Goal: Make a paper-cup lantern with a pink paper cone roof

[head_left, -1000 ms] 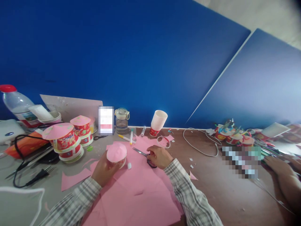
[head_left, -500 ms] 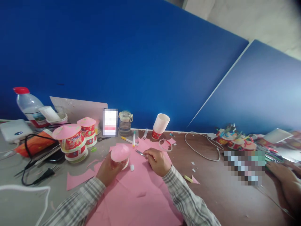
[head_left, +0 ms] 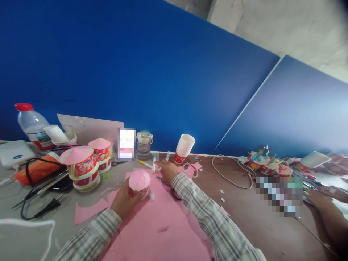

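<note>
My left hand [head_left: 126, 198] is wrapped around a paper cup [head_left: 144, 193] topped with a pink paper cone [head_left: 139, 179]. Stretched forward over the pink paper sheet [head_left: 160, 217], my right hand [head_left: 168, 171] has its fingers out at a green-capped marker [head_left: 154, 165]; no firm grip on it shows. A yellow-tipped marker [head_left: 145, 164] lies just left of it, and another marker [head_left: 168, 156] lies behind the fingers. Scissors [head_left: 159, 178] rest on the pink sheet, partly hidden under my right wrist. A small white piece [head_left: 152, 197] sits beside the cup.
Pink-roofed cup models [head_left: 83, 166] stand at left, near a plug and cable [head_left: 51, 207] and a bottle [head_left: 34, 125]. Behind are a glass jar [head_left: 144, 145] and stacked white cups [head_left: 185, 145]. At right lie a white cable [head_left: 231, 183], decorated cups [head_left: 258, 161] and another person's hand [head_left: 317, 197].
My right hand has let go of the scissors, leaving them on the pink sheet, and has moved forward and left to the markers. My left hand still holds the cup.
</note>
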Available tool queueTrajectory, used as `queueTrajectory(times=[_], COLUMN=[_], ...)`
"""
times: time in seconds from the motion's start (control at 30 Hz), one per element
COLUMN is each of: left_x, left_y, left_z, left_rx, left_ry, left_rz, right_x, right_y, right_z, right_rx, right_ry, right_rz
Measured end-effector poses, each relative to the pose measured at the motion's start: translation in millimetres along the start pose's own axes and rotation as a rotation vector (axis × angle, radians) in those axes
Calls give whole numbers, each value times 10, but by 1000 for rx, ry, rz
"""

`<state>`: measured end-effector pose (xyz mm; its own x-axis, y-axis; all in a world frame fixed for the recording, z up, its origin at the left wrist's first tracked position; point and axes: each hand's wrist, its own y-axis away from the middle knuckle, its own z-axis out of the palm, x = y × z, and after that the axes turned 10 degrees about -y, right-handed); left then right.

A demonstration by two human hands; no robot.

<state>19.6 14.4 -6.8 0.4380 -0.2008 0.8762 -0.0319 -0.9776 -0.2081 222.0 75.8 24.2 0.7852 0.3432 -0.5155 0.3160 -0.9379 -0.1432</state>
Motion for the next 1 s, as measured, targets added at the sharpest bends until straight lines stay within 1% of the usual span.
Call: queueTrajectory(times=[0.07,0.13,0.2,0.27,0.37,0.5,0.53,0.6,0.73,0.83,0.9,1.0], left_x=[-10,3,32,62,81,45,31,12,46,82,67,-3], left_y=[-6,-9,-7,-5,-11,-23,-19,4,74,105,109,105], left_z=[9,14,14,5,-30,-96,-106,-115,-109,-101,-91,-72], left_rx=[-8,-13,-13,-15,-20,-9,-12,-48,-184,-265,-276,-257], left_ry=[10,14,20,31,52,75,84,113,184,189,196,224], left_rz=[3,5,5,2,-5,14,31,75,121,92,57,21], right_x=[8,32,56,65,38,-29,-46,-82,-185,-284,-340,-385], right_y=[-87,-145,-176,-177,-110,70,117,198,291,315,320,317], right_z=[105,183,217,203,98,-108,-150,-203,-185,-130,-103,-73], right_rx=[-59,-89,-91,-56,82,366,415,472,489,473,460,440], right_ry=[-1,-26,-77,-155,-318,-602,-678,-818,-1042,-1169,-1238,-1322], right_rz=[-30,-55,-76,-90,-87,-19,-2,24,51,57,58,67])
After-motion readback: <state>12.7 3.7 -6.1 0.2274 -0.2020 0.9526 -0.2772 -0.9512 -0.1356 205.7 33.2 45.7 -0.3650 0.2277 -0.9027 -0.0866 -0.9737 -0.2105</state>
